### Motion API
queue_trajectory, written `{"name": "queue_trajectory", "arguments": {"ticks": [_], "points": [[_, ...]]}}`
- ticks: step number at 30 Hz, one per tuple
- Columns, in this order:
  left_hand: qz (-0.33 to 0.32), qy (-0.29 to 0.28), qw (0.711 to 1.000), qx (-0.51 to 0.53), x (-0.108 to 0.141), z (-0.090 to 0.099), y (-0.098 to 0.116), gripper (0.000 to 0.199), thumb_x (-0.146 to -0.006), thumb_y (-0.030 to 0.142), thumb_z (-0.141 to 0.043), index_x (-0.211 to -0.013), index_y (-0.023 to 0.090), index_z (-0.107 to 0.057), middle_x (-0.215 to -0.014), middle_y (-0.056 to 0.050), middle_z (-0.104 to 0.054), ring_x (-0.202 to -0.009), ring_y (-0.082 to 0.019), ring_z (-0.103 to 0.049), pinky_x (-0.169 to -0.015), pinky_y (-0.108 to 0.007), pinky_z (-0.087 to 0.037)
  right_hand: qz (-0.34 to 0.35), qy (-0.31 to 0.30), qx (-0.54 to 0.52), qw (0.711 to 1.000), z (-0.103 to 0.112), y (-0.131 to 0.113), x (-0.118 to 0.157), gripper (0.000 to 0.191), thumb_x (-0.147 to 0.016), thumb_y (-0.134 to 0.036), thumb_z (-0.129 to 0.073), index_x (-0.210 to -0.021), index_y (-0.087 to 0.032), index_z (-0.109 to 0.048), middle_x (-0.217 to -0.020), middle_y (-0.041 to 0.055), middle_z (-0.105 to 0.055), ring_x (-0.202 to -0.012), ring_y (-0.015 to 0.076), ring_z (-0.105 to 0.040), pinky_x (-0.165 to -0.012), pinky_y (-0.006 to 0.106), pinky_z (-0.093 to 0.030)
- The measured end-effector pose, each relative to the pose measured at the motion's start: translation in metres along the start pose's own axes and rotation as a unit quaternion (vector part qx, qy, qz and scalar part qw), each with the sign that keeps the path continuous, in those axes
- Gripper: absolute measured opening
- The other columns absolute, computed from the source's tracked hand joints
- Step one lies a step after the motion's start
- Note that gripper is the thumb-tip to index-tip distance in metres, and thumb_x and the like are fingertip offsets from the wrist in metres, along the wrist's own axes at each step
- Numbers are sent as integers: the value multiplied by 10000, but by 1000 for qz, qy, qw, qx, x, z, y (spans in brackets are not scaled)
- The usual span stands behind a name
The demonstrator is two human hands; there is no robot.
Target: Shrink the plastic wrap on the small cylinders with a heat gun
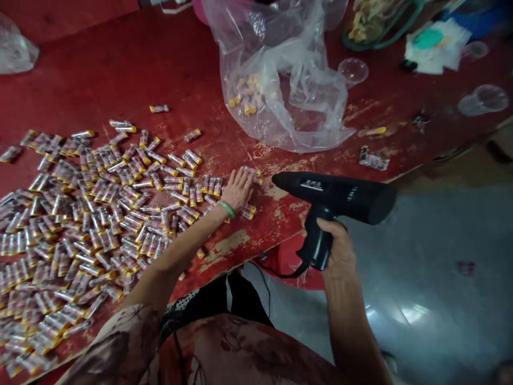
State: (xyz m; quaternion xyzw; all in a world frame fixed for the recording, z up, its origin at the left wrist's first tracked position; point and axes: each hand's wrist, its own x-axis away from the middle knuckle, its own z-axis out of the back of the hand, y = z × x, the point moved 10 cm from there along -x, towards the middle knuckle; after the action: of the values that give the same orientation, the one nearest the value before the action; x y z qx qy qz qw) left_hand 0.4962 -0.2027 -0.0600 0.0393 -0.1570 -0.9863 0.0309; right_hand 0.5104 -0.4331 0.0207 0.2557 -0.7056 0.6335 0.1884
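Observation:
My right hand (pixel 339 246) is wrapped round the handle of a black heat gun (pixel 340 195), whose narrow nozzle points left along the table edge. A cord runs down from its grip. In front of the nozzle, my left hand (pixel 239 190), with a green bangle (pixel 226 208) at the wrist, lies fingers outstretched over some small tubes. One small clear tube with a yellow end and printed wrap (pixel 253 174) shows by its fingertips; whether they touch it is hard to tell. Many similar tubes (pixel 92 214) lie in a wide spread to the left.
The worn red table (pixel 100 75) carries a clear plastic bag (pixel 280 107) with several yellow-ended tubes inside. Clear plastic cups (pixel 484 100), a printed wrapper piece (pixel 374 159) and a loose yellow-tipped tube (pixel 372 131) lie at the right. A red stool (pixel 288 262) stands below the edge.

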Motion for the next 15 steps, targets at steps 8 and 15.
{"name": "queue_trajectory", "arguments": {"ticks": [8,15], "points": [[-63,-94,993,-20,-40,-31,-7,632,-977,431,-493,-1550,198,-365,-1644,-150,-237,-1542,-348,-150,-1231,-655,-58,-34,31,-15,999,-5,17,34,258,-540,-332,-768,-734,-173,-704,-564,16,-655,-425,168,-579,-326,249,-437],[-61,-85,994,-14,-10,24,-39,680,-913,420,-569,-1509,123,-433,-1597,-180,-300,-1505,-363,-265,-1224,-627,-184,-78,40,-49,995,-12,32,66,239,-583,-374,-782,-704,-196,-680,-536,-14,-662,-400,133,-567,-351,199,-433]]}}
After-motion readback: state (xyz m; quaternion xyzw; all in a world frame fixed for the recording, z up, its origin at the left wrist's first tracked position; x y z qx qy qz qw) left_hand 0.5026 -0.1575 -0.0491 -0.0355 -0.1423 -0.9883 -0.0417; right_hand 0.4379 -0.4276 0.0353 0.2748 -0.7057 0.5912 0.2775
